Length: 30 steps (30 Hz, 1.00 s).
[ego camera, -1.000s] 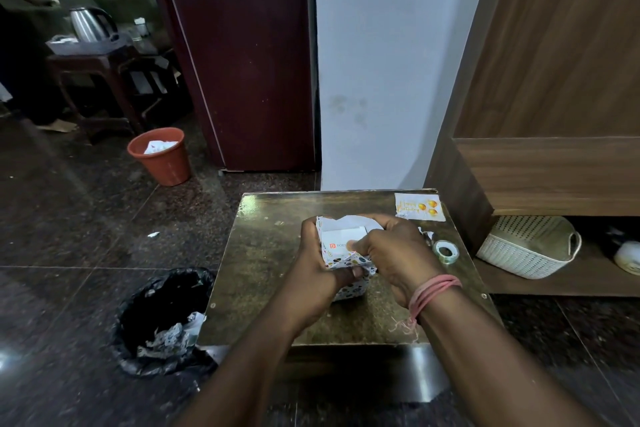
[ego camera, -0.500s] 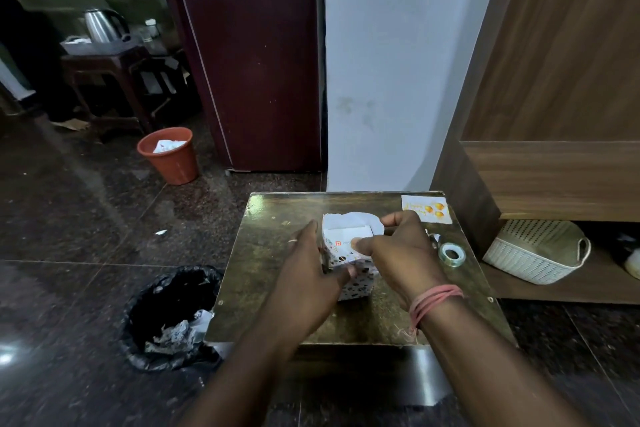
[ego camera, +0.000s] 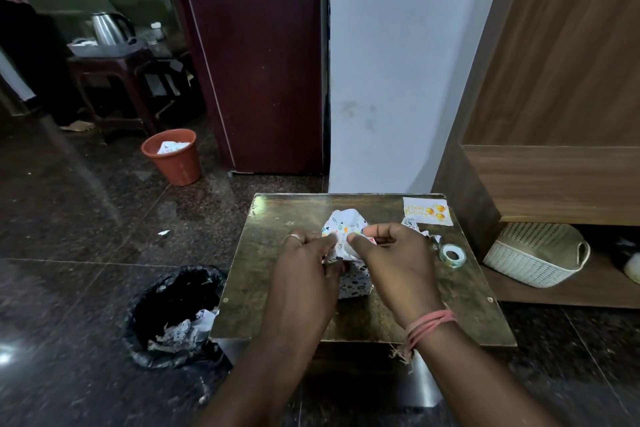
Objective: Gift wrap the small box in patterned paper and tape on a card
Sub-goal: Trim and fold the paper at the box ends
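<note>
A dark floor [ego camera: 86, 253] spreads out under everything, with a maroon door [ego camera: 256, 55] and a white wall [ego camera: 398, 62] behind, and a wood cabinet [ego camera: 561, 80] to the right. In front of the wall stands a low table [ego camera: 284, 295] with a worn, shiny top. A black bin [ego camera: 173, 315] sits on the floor just beside its left edge, with crumpled paper inside, and an orange bucket [ego camera: 173, 158] stands farther back near the door. A white basket [ego camera: 533, 253] rests on the cabinet's low shelf.

The box [ego camera: 355, 282] sits about mid-table, wrapped in patterned paper [ego camera: 343, 224] whose top end stands up loose and crumpled. The left hand [ego camera: 304, 267] is on the box's left side, its fingers curled and pinching the paper at the top; a ring shows on one finger. The right hand [ego camera: 391, 256], a pink thread at its wrist, pinches the paper from the right, and the two sets of fingertips nearly meet over the box.

The card [ego camera: 427, 211] lies flat at the far right corner of the table, well apart from the box. The tape [ego camera: 452, 255] lies near the right edge, just beside the right hand.
</note>
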Available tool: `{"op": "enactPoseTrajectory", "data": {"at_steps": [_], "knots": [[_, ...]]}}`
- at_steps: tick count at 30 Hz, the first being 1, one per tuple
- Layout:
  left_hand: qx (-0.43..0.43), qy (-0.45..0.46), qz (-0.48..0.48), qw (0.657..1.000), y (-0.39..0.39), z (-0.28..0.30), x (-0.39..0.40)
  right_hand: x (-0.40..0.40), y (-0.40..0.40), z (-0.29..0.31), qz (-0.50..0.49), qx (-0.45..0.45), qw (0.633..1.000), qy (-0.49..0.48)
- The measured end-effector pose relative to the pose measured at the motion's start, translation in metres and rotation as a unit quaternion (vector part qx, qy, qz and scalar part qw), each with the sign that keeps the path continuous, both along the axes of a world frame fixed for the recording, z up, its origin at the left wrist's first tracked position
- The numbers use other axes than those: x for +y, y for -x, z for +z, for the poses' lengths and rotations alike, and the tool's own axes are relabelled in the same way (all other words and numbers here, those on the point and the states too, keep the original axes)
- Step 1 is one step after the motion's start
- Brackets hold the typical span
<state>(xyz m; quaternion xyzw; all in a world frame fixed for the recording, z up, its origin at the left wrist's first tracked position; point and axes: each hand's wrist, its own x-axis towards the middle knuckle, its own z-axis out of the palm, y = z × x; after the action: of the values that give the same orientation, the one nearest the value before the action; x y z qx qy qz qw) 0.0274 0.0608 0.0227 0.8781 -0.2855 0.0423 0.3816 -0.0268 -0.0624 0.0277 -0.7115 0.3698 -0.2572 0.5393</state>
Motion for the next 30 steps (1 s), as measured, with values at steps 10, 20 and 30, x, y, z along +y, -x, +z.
{"op": "enactPoseTrajectory", "data": {"at_steps": [10, 20, 30], "knots": [[-0.007, -0.042, -0.119, 0.992, 0.003, 0.007, 0.004, -0.017, 0.023, 0.002, 0.132, 0.003, 0.989, 0.066], [-0.119, -0.087, -0.124, 0.981, -0.019, -0.011, 0.002, -0.042, 0.035, -0.004, 0.290, 0.105, 0.878, 0.365], [-0.048, 0.024, -0.101, 0.993, -0.018, 0.002, 0.006, -0.045, 0.028, -0.011, 0.279, 0.005, 0.906, 0.318]]}}
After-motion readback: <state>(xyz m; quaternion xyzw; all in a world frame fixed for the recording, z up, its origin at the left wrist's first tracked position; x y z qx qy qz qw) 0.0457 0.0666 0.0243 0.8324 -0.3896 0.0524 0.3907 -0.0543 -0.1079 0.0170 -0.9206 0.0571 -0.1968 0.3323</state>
